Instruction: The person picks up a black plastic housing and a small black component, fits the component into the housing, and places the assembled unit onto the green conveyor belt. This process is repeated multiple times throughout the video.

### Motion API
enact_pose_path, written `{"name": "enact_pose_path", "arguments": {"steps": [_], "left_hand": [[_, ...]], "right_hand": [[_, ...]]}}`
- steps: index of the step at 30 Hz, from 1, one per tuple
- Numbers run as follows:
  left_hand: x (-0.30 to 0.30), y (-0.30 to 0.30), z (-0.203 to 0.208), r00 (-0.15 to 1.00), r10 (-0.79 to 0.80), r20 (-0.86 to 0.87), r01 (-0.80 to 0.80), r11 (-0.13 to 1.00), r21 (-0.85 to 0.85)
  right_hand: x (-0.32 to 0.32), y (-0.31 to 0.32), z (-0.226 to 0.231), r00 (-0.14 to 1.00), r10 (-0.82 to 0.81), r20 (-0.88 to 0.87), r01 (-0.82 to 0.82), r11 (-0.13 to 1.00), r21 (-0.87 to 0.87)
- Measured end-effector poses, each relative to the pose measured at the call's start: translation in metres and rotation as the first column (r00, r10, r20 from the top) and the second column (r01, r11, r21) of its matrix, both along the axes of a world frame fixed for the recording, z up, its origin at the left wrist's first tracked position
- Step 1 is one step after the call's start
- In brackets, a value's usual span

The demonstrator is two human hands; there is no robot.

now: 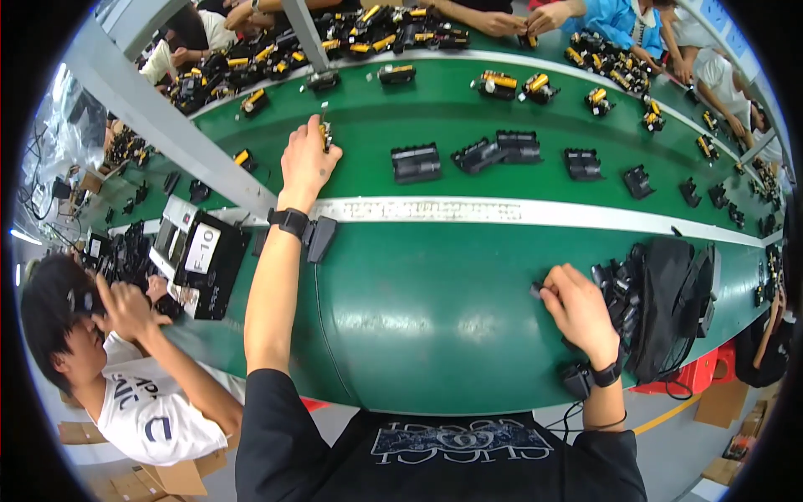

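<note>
Left hand (306, 163) fingers clamped on a yellow-black part (324, 134) at twelve o'clock on the green belt (418, 301); right hand (579, 309) fingers pinch a small black piece (536, 290); advisable: steady, square placement.

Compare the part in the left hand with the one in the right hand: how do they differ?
The left hand holds a yellow-and-black part, arm stretched far across the green belt; the right hand pinches a small all-black part near the belt's close edge, beside a pile of black parts. Both sit in the fingers.
</note>
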State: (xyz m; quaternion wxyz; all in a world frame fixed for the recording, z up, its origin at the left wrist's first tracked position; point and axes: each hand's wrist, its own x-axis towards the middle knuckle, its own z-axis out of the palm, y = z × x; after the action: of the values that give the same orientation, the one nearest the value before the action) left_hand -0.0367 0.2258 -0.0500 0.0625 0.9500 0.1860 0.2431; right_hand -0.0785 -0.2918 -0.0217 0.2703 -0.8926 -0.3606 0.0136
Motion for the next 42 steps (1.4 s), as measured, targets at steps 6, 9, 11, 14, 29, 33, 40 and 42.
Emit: {"name": "enact_pose_path", "arguments": {"steps": [6,9,11,14,29,33,40,42], "left_hand": [[0.055,0.092,-0.041,0.984,0.113,0.139,-0.137,0.975,0.174],[0.079,0.141,-0.061,0.964,0.040,0.261,-0.156,0.884,0.440],[0.087,0.148,-0.059,0.982,0.109,0.156,-0.155,0.932,0.327],[0.076,0.140,-0.051,0.988,0.128,0.082,-0.144,0.960,0.241],[0.026,0.170,0.007,0.388,0.675,-0.627,-0.401,0.736,0.545],[0.034,0.147,0.018,0.461,0.639,-0.616,-0.345,0.768,0.539],[0.037,0.142,0.074,0.662,0.406,-0.630,-0.198,0.905,0.376],[0.048,0.127,0.090,0.655,0.353,-0.668,-0.131,0.924,0.359]], "right_hand": [[-0.002,0.005,0.003,0.998,0.018,-0.059,-0.020,1.000,-0.023],[0.007,0.008,0.007,0.993,0.021,-0.114,-0.025,0.999,-0.030],[0.007,0.009,0.009,0.992,0.005,-0.129,-0.008,1.000,-0.027],[0.008,0.007,0.007,0.994,-0.005,-0.109,0.003,1.000,-0.025],[0.007,0.007,0.003,0.999,0.016,-0.045,-0.015,1.000,0.012],[0.008,0.005,0.001,0.999,0.006,-0.053,-0.006,1.000,0.007],[0.009,0.009,0.001,0.996,0.011,-0.089,-0.009,1.000,0.025],[0.010,0.008,0.000,0.995,-0.008,-0.098,0.011,1.000,0.028]]}}
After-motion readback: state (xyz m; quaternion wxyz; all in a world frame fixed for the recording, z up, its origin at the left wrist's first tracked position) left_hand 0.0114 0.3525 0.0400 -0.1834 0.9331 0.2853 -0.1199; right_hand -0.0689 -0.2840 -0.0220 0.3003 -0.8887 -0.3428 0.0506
